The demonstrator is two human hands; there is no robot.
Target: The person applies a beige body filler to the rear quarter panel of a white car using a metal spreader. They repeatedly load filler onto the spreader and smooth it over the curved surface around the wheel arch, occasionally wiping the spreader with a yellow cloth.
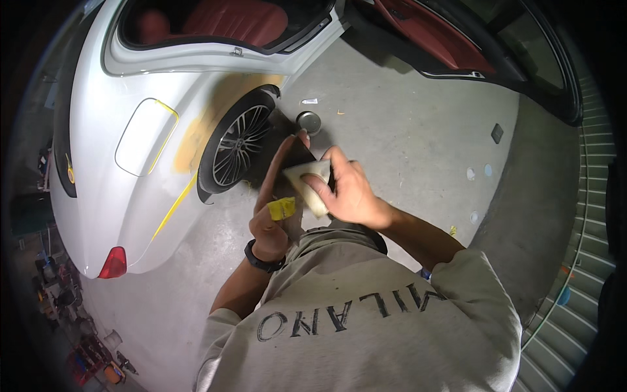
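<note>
Right hand (pixel 353 193) is clamping a pale spreader (pixel 307 197) under its thumb (pixel 319 187), angling inward; left hand (pixel 269 225) is gripping a dark board (pixel 301 153).

Upper right, a red-lined car door (pixel 450 39), open; top, a red seat (pixel 243 23). On the grey floor (pixel 405 157) at right, a small dark block (pixel 496 134) and pale discs (pixel 471 174). Far right, a ribbed wall (pixel 555 356) and thin hose (pixel 537 330); lower left, cluttered tools (pixel 89 358).
</note>
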